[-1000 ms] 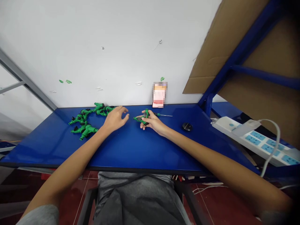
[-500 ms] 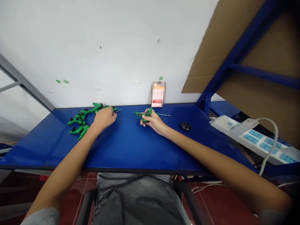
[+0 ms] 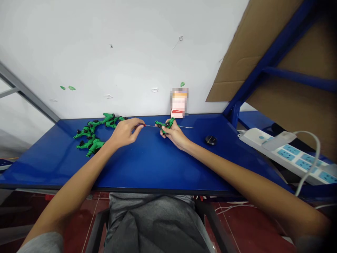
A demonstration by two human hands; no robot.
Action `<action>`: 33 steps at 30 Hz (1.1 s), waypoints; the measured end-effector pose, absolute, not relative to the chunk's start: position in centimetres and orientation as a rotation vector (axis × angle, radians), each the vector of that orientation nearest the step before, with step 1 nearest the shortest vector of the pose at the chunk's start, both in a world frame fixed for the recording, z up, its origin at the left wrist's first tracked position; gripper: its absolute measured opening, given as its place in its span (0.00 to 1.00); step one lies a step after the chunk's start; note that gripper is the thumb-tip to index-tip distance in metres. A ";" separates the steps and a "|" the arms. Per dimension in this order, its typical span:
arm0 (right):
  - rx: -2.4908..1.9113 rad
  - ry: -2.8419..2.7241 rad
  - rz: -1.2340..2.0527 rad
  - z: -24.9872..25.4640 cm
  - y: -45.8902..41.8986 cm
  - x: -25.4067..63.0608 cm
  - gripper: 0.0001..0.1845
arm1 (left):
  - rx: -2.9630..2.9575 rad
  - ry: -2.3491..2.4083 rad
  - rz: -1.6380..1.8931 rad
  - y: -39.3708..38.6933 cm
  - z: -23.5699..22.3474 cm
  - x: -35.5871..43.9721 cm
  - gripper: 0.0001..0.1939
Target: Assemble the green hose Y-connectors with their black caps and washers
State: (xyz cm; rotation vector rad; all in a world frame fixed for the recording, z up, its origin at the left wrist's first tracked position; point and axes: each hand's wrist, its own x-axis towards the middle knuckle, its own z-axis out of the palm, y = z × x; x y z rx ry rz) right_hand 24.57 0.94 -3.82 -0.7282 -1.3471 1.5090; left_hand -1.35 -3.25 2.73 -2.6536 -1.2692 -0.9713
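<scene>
The left hand pinches a red-handled screwdriver reaching the green hose connector gripped in the right hand; more connectors remain at the blue bench's far-left edge.

Lighting: bright, even, source unseen. Shadows: faint. Sheen: soft, on blue table. Distortion: wide-angle bowing at edges. Lower right corner: darkened. Pixelated patch.

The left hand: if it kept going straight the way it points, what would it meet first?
Probably the green plastic fitting held in the right hand, which the thin red-handled screwdriver in the left hand points at; depth is unclear, so it may pass beside.
</scene>
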 end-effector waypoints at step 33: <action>-0.735 -1.399 1.421 -5.5 2.1 24.6 0.28 | -2.544 -1.057 -0.804 -4.3 2.9 -0.4 0.15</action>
